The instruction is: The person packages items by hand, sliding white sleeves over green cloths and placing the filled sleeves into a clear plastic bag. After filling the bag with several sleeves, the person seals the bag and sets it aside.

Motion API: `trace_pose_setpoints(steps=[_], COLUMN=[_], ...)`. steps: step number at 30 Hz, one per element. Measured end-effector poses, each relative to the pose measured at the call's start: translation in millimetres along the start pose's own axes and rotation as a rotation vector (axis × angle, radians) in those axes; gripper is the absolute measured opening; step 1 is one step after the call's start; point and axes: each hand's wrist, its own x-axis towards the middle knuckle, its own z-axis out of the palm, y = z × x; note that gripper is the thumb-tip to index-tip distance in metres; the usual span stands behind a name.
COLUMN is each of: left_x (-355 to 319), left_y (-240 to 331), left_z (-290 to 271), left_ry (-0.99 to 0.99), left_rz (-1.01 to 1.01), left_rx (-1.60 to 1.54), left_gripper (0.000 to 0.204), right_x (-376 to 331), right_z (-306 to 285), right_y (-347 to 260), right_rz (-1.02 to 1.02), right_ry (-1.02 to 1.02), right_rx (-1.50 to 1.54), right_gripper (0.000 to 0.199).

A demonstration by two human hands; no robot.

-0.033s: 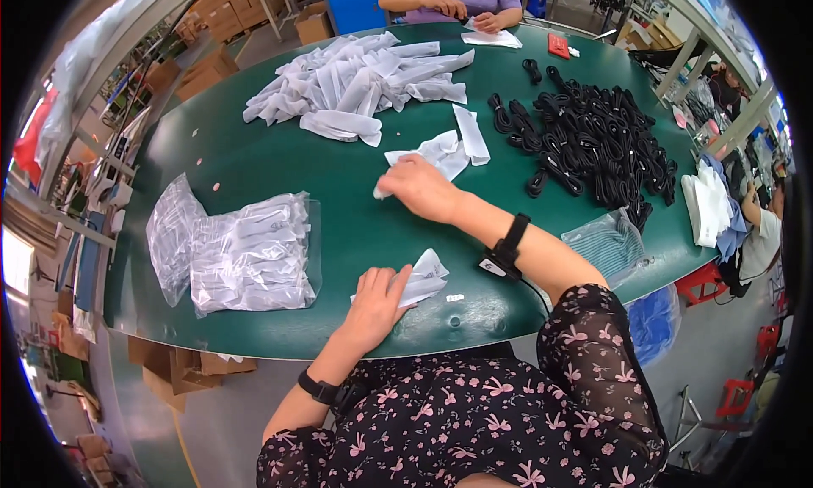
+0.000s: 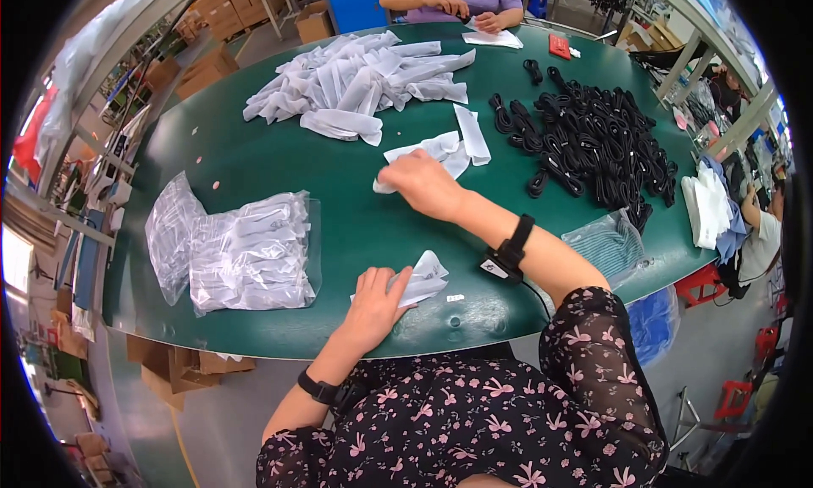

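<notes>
My left hand [image 2: 376, 308] lies flat near the table's front edge, fingers spread, resting on a white plastic sleeve [image 2: 426, 278] that sticks out to its right. Over the middle of the table, my right hand [image 2: 425, 186] has curled fingers pinching a bit of white sleeve [image 2: 383, 187] at its left side. Whether this bit joins the flat white sleeves [image 2: 442, 146] just beyond the hand cannot be made out. One more narrow sleeve [image 2: 472, 136] lies beside those.
A heap of white sleeves [image 2: 339, 86] lies at the far left, coiled black cables [image 2: 593, 137] at the right. Clear bags of white packets [image 2: 250, 255] lie left; a striped clear bag [image 2: 605, 242] lies right. Opposite, a person [image 2: 453, 1] handles a white sleeve.
My right hand has shifted very slightly, and a little more white shows at its fingertips. My left hand stays in place.
</notes>
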Motion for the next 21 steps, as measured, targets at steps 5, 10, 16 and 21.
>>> trace_pose_setpoints(steps=[5,10,16,21], left_x=[7,15,4,-8], left_y=[-5,-7,-9,0], left_z=[-3,-1,7,1], left_ry=[0.025,0.046,0.045,0.011], left_rz=[0.014,0.013,0.007,0.05], left_rx=[0.091,0.117,0.15,0.102], left_gripper=[0.051,0.053,0.057,0.058], right_x=[4,-11,-58,-81], right_z=[-8,2,-43,-31], right_y=[-25,-35,-60,-84], right_rz=[0.364,0.249,0.211,0.23], right_ry=[0.169,0.245,-0.279,-0.157], right_rx=[0.272,0.23,0.286,0.373], right_gripper=[0.017,0.017,0.033,0.034])
